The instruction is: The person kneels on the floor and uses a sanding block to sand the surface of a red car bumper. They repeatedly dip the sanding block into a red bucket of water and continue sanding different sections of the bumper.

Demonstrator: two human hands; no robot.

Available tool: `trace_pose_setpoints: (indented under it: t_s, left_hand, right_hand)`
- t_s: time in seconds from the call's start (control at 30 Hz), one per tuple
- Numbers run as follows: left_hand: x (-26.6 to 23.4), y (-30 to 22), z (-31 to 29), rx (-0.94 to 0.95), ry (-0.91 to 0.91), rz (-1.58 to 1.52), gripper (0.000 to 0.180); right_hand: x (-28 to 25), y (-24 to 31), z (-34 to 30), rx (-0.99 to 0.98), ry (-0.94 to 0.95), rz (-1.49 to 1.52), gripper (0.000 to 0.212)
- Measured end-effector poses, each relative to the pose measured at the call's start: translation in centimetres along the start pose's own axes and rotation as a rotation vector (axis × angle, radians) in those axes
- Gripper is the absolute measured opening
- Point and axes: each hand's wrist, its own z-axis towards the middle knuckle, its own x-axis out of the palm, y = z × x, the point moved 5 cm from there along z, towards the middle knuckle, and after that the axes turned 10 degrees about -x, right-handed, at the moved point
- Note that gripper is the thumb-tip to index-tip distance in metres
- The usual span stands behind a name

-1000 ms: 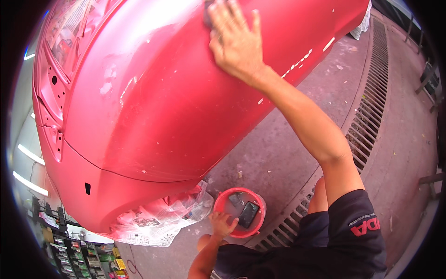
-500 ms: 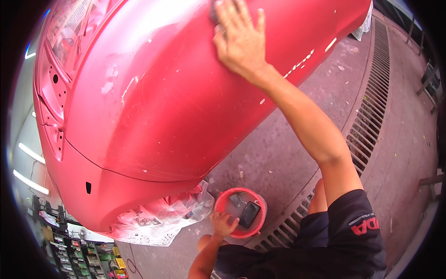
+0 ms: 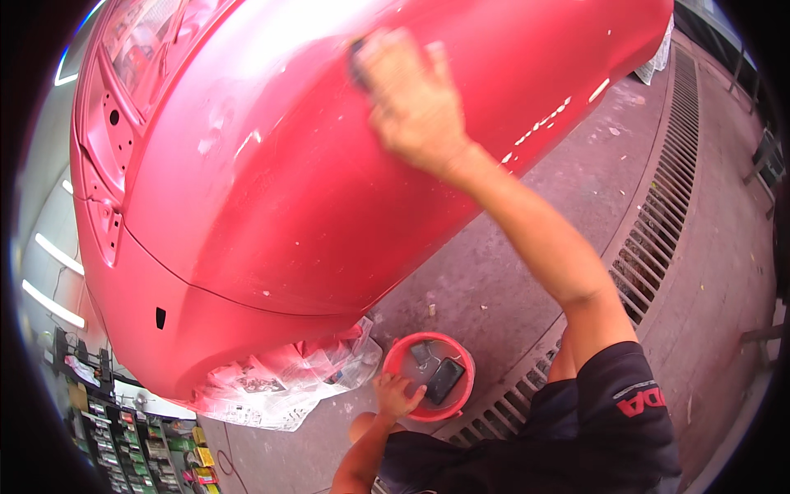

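Observation:
My right hand (image 3: 415, 103), blurred by motion, lies against the red car body panel (image 3: 288, 230). Under its fingers is a dark sanding pad (image 3: 359, 66), mostly covered by the hand, pressed to the paint. Low in the picture, my left hand (image 3: 397, 397) grips the near left rim of a red bucket (image 3: 471, 370) on the floor. Inside the bucket, in cloudy water, are a dark rectangular block (image 3: 444, 381) and a smaller grey piece (image 3: 421, 354). Pale scuffed patches and a row of white chips mark the panel.
Plastic sheeting and newspaper (image 3: 284, 391) cover the wheel opening left of the bucket. A metal floor grate (image 3: 658, 206) curves along the right side. Shelves with packages and cans (image 3: 136, 449) stand at lower left. A thin hose or cable (image 3: 226, 465) lies nearby.
My right hand with the pad has slid left and a little down across the panel. My left hand stays at the bucket rim. The whole view has shifted slightly.

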Motion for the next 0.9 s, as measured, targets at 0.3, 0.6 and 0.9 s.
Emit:
trace_pose_setpoints:
  t_s: [0.3,0.6,0.9]
  left_hand:
    - [0.4,0.4,-0.4,-0.006,-0.007,-0.008,0.039]
    - [-0.1,0.1,-0.3,0.005,0.004,-0.019,0.037]
    - [1.5,0.9,0.0,-0.029,0.006,-0.071,0.041]
  right_hand:
    - [-0.1,1.6,1.3,-0.046,-0.011,0.018,0.066]
    - [-0.2,2.3,1.1,-0.103,0.045,0.105,0.065]
    - [-0.9,0.0,0.3,0.068,0.320,0.009,0.067]
